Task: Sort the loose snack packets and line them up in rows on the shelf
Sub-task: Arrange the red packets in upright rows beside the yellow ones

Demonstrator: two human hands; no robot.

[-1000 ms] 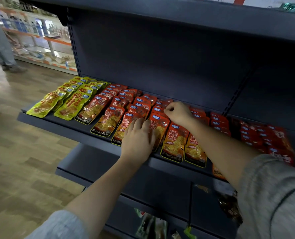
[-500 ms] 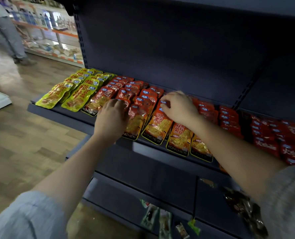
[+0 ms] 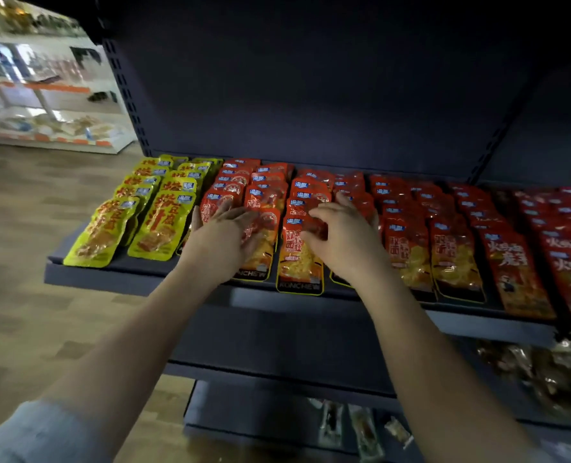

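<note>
While both hands (image 3: 224,237) rest flat — fingers (image 3: 324,213) spread | packets (image 3: 299,255) lengthwise front-to-back on shelf (image 3: 137,279)

Pretty clearly a shop: dark metal shelf (image 3: 137,279) under my hands, rows of snack packets (image 3: 451,259), another display rack (image 3: 53,128) off left.

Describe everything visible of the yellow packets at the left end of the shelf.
The yellow packets are glossy pouches with red characters, a small blue-and-white logo near the top and a picture of brownish food lower down. They lie flat in two overlapping rows that run from the back panel to the front edge of the shelf, at its left end. Orange-red packets lie next to them on the right. Neither hand touches them.
</note>
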